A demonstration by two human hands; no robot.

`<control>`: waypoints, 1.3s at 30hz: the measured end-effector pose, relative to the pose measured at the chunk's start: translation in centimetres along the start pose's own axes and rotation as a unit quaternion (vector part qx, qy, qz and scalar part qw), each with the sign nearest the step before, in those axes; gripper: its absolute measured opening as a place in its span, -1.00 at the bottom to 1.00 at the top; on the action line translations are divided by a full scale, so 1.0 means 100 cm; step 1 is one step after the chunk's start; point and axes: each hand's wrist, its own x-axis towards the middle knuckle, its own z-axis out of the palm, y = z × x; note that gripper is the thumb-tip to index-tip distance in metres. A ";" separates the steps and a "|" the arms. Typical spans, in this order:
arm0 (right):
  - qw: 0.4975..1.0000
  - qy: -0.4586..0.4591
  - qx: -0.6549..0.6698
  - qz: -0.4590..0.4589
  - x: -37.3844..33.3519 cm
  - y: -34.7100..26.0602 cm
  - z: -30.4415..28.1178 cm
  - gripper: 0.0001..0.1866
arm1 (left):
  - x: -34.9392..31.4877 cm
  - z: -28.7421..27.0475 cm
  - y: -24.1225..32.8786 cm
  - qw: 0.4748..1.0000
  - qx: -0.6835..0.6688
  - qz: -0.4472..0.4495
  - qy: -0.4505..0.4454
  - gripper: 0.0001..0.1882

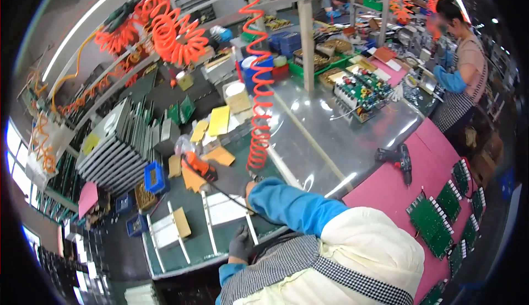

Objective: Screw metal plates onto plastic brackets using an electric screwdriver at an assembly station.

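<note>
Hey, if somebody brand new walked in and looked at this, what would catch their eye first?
Probably the bright red-orange coiled hose hanging down near the middle of the view, with the person's right hand near its lower end. Next might be the pink sheet at the right, with green circuit boards laid out on it. A thick bunch of orange coils also stands out at the upper left.

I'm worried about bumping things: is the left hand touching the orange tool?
Apart. The head view shows the gap plainly: a white panel lies between the left hand and the orange tool.
</note>
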 end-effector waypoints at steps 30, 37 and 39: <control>0.963 -0.091 -0.216 -0.135 -0.166 -0.004 -0.109 -0.63 | -0.030 -0.031 0.055 0.650 0.679 0.219 -0.261 -0.45; 0.876 -0.135 -0.463 -0.031 -0.235 -0.024 -0.051 -0.63 | -0.036 -0.067 0.057 0.977 0.049 -0.161 -0.131 -0.58; 0.844 -0.163 -0.511 -0.022 -0.252 -0.034 -0.044 -0.65 | -0.044 -0.073 0.059 0.964 0.006 -0.212 -0.160 -0.58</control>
